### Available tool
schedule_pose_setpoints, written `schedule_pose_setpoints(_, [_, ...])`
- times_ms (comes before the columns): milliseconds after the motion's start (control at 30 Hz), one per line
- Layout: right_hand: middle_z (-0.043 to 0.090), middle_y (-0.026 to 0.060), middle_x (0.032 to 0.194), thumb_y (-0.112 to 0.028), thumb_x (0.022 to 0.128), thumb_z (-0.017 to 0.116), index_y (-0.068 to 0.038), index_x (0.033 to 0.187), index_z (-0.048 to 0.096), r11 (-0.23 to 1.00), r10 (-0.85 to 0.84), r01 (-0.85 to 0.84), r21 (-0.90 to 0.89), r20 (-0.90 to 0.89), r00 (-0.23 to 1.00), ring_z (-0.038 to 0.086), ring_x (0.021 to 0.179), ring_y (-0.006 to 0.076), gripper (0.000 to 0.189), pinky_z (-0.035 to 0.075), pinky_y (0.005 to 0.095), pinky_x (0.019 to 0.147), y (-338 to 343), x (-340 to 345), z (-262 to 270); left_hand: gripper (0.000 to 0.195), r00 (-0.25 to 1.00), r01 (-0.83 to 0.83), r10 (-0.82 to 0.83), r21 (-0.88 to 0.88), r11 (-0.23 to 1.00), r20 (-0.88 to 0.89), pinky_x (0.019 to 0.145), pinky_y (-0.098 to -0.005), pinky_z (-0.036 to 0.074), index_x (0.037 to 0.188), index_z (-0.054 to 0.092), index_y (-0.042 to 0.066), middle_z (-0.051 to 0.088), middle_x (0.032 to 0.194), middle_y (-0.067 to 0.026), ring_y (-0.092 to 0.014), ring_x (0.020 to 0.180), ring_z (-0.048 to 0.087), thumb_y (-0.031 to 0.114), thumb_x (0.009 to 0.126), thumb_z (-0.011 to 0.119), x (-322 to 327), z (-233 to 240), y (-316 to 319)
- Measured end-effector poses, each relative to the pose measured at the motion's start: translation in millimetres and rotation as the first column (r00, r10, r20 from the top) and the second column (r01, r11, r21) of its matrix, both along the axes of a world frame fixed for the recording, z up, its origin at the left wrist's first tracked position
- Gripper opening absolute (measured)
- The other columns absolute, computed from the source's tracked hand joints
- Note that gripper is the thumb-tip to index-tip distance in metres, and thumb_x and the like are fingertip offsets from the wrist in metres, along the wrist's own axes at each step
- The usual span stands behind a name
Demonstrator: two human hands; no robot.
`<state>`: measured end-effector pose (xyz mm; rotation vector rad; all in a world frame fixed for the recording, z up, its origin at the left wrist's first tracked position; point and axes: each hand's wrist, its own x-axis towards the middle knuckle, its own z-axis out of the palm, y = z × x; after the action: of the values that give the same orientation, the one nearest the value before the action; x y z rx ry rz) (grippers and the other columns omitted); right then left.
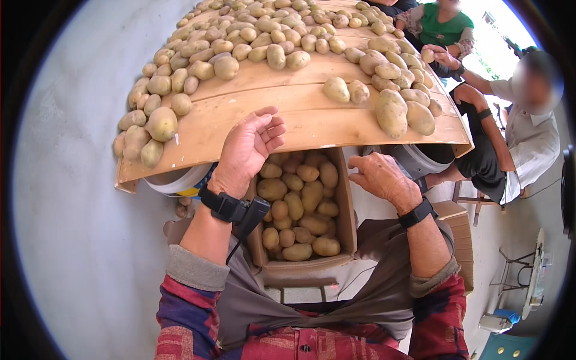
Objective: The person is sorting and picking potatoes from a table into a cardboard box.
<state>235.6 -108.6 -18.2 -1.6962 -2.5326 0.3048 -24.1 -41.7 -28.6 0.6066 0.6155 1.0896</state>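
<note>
My left hand (pixel 253 150) is over the near edge of the wooden table (pixel 288 123), palm turned inward, fingers slightly curled and apart, holding nothing. My right hand (pixel 382 180) hovers right of the cardboard box (pixel 347 216), its fingers bent and a gap between them; nothing shows in it, though the palm is hidden. Between my knees, the box contains many potatoes (pixel 294 204), its far end under the tabletop. A pair of potatoes (pixel 336 90) lies on the boards beyond my hands, and larger potatoes (pixel 391 113) rest near the right edge.
Many potatoes (pixel 225 67) cover the table's far and left parts. White buckets stand under the table, one at left (pixel 175 182), another at right (pixel 425 159). A co-worker (pixel 531 130) sits at the right, one hand holding a potato (pixel 427 56). Another person (pixel 445 27) is farther back.
</note>
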Motion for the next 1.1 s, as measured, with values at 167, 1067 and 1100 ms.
schedule_pose_setpoints(167, [0.064, 0.0143, 0.071, -0.018, 0.076, 0.063, -0.005, 0.093, 0.061, 0.984, -0.099, 0.125, -0.125, 0.198, 0.975, 0.062, 0.074, 0.0327, 0.022, 0.049, 0.0414, 0.069, -2, -9, -23, 0.024, 0.995, -0.084, 0.082, -0.041, 0.996, -0.063, 0.069, -0.0288, 0.054, 0.111, 0.054, 0.001, 0.063, 0.090, -0.0080, -0.016, 0.081, 0.063, 0.010, 0.089, 0.049, -19, 5, -4])
schedule_pose_setpoints(1067, [0.062, 0.0189, 0.099, -0.025, 0.075, 0.064, -0.006, 0.101, 0.062, 0.965, -0.190, 0.217, -0.147, 0.179, 0.965, 0.058, 0.096, 0.0355, 0.033, 0.047, 0.0437, 0.083, 46, -89, -103, 0.020, 0.977, -0.203, 0.201, -0.021, 0.979, -0.076, 0.065, -0.0278, 0.052, 0.102, 0.058, 0.000, 0.063, 0.086, -0.0099, -0.017, 0.075, 0.063, 0.007, 0.084, 0.052, -17, 31, 4])
schedule_pose_setpoints(1100, [0.062, 0.0189, 0.099, -0.025, 0.075, 0.064, -0.006, 0.101, 0.062, 0.981, -0.146, 0.159, -0.109, 0.117, 0.982, 0.058, 0.096, 0.0355, 0.033, 0.047, 0.0437, 0.083, 49, -92, -110, 0.020, 0.977, -0.206, 0.207, 0.024, 0.978, -0.044, 0.065, -0.0278, 0.052, 0.102, 0.058, 0.000, 0.063, 0.086, -0.0099, -0.017, 0.075, 0.063, 0.007, 0.084, 0.052, -17, 30, 5])
